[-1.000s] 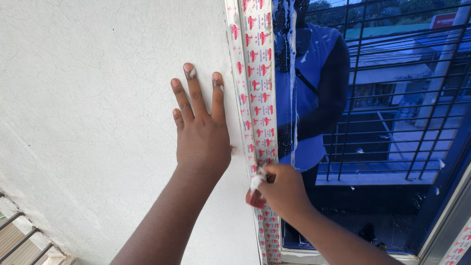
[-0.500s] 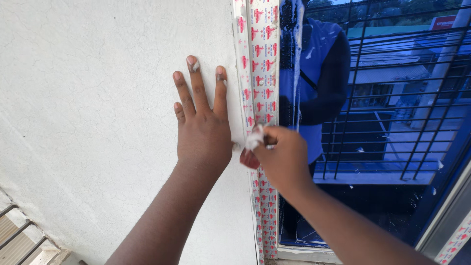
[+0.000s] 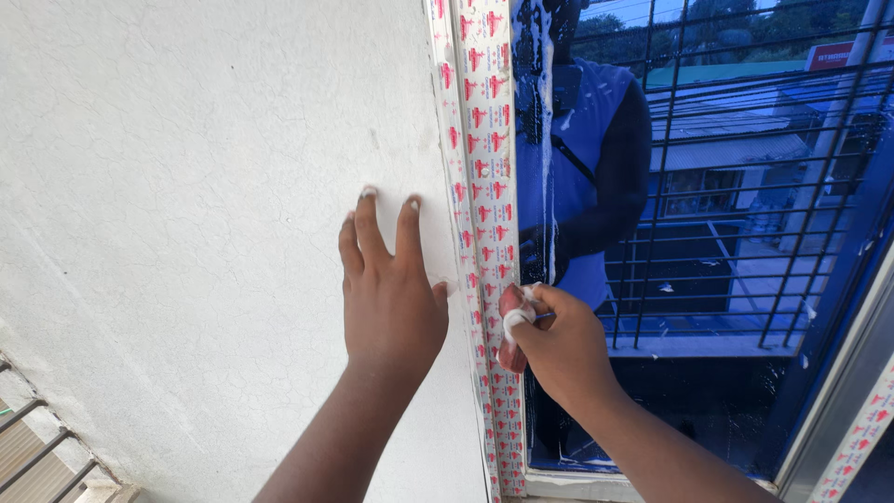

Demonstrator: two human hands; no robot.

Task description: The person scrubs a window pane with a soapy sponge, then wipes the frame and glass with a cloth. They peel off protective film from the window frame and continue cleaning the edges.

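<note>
**A:** What do I have in the right hand (image 3: 559,349)?

**B:** From my feed, a small reddish tool (image 3: 510,328) with white paste smeared on it. Its fingers (image 3: 538,296) are curled tight around it, pinching it at the top of the fist, with the tool's lower end poking out below the thumb side. I can't tell what kind of tool it is; most of it is hidden in the grip.

**A:** Where does it sit?

**B:** Right against the window frame strip (image 3: 484,186), the white one with red printed film, at the strip's right edge where it meets the glass (image 3: 726,214). The tool touches the strip about two thirds of the way down.

**A:** And my left hand (image 3: 391,303)?

**B:** Flat on the white plastered wall (image 3: 186,205), palm down, holding nothing. Fingers (image 3: 368,224) pointing up, close together and only slightly fanned, thumb out toward the strip and just beside its left edge. White paste on the fingertips.

**A:** Room to move?

**B:** The strip runs clear upward from the tool to the top of view, and down to the sill corner (image 3: 549,482) below my wrist. To the right there is open glass with window bars (image 3: 670,168) seen in it, plus a person's reflection in a blue top. A streak of white foam (image 3: 535,84) runs down the glass just beside the strip, above the tool. Leftward, my left hand sits near, the strip between the two hands.
</note>
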